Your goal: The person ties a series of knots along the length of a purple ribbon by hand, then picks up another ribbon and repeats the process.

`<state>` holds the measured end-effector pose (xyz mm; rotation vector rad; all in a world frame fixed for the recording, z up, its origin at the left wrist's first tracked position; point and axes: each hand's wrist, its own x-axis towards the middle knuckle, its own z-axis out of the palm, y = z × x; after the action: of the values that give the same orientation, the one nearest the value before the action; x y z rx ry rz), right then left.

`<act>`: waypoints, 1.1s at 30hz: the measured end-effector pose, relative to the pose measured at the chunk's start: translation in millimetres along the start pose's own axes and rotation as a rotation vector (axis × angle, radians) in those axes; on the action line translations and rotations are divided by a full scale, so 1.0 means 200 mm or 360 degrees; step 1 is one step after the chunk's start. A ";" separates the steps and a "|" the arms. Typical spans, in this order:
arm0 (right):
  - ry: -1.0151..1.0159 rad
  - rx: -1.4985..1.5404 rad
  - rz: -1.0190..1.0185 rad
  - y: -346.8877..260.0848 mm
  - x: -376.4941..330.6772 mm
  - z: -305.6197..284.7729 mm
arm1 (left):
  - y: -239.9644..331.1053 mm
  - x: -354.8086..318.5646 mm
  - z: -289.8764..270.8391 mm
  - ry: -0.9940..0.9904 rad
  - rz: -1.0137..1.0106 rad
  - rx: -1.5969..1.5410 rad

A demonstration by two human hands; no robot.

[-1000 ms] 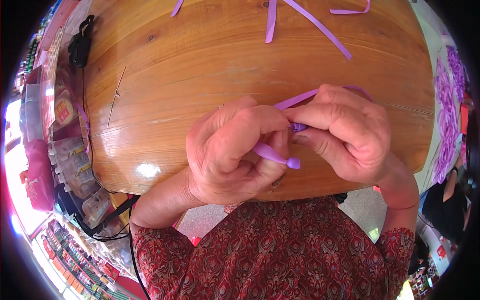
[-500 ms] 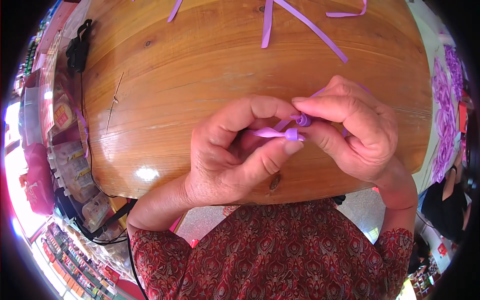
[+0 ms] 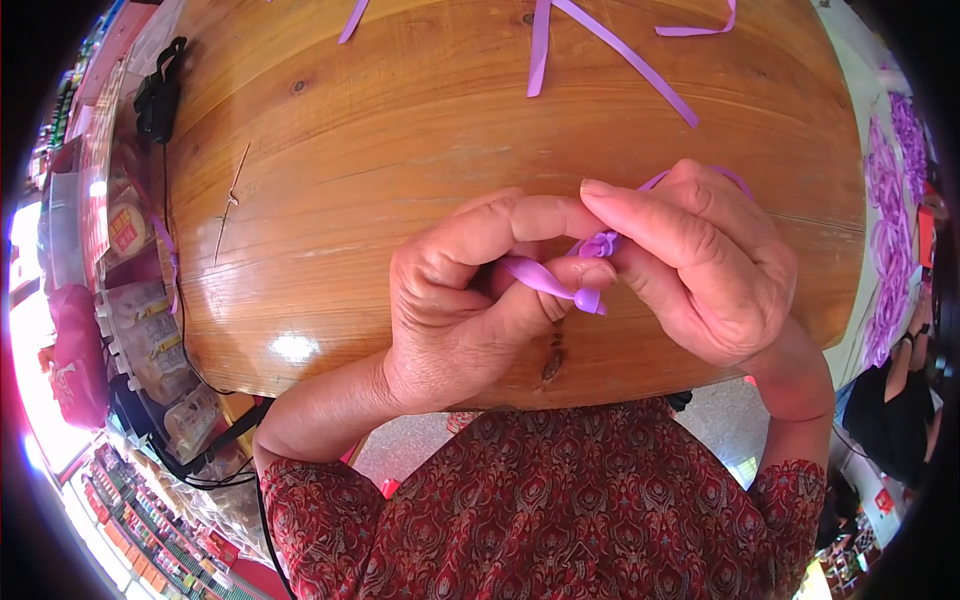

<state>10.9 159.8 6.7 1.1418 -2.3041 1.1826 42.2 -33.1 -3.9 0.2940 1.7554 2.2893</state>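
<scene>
Here a small folded purple ribbon piece point(image 3: 598, 243) sits pinched between both hands, held just above the near middle of the wooden worktop point(image 3: 400, 150). A thicker lilac strand point(image 3: 545, 280) with a rounded tip runs from under the left fingers out below the ribbon knot. Left hand point(image 3: 470, 300) is curled, index finger arched over the top and thumb pressed up from below, pinching the strand and the folded piece. Right hand point(image 3: 700, 265) is closed too, index fingertip and thumb pressed together on the ribbon piece from the right side; a thin ribbon tail point(image 3: 655, 182) loops out over its knuckles. Both forearms come up from the lower edge, patterned dark red sleeves point(image 3: 560, 510) below. Farther back on the worktop lie loose purple ribbon strips point(image 3: 620, 55), well apart from the hands. A thin needle-like wire point(image 3: 232, 200) lies on the left part of the worktop. A black cable bundle point(image 3: 158, 95) sits at the far left edge. More purple ribbon shapes point(image 3: 888, 250) lie off the worktop's right side. Packaged goods point(image 3: 140, 330) crowd the left, beside the worktop.
</scene>
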 end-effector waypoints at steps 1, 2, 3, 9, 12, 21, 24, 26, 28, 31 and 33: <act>0.0005 -0.0029 -0.0026 0.00 0.00 0.00 | 0.00 0.00 0.00 -0.0006 -0.0009 0.0015; 0.0009 -0.0058 -0.0053 0.00 0.00 0.00 | 0.00 0.00 0.00 -0.0005 -0.0010 0.0016; 0.0010 -0.0058 -0.0053 0.01 0.00 0.00 | 0.00 0.00 0.00 -0.0014 0.0034 0.0000; 0.0029 -0.0259 -0.0139 0.00 0.01 0.01 | -0.02 0.01 0.00 -0.0009 0.0120 -0.0001; 0.0087 -0.0228 -0.0136 0.01 0.01 0.03 | -0.02 0.02 0.01 0.0012 0.0166 0.0035; 0.0157 -0.0039 -0.0064 0.01 0.03 0.06 | -0.01 0.01 0.01 0.0098 0.0143 -0.0112; 0.0123 0.0091 0.0040 0.00 0.03 0.03 | -0.02 0.01 0.02 0.0159 0.0146 -0.0210; 0.0005 0.0052 0.0077 -0.02 0.04 0.01 | -0.02 0.01 0.02 0.0156 0.0186 -0.0226; -0.0039 0.0000 0.0086 -0.05 0.04 -0.01 | -0.01 -0.01 0.02 0.0182 0.0185 -0.0061; -0.0079 -0.0070 0.0088 -0.07 0.04 -0.01 | 0.00 -0.01 0.03 0.0204 0.0220 0.0053; -0.0073 -0.0082 0.0074 -0.08 0.03 0.00 | 0.02 -0.01 0.03 0.0221 0.0212 0.0131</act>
<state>19.5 151.2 18.8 1.1142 -2.3934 1.1173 44.7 -29.1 1.3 0.2810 1.9565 2.3846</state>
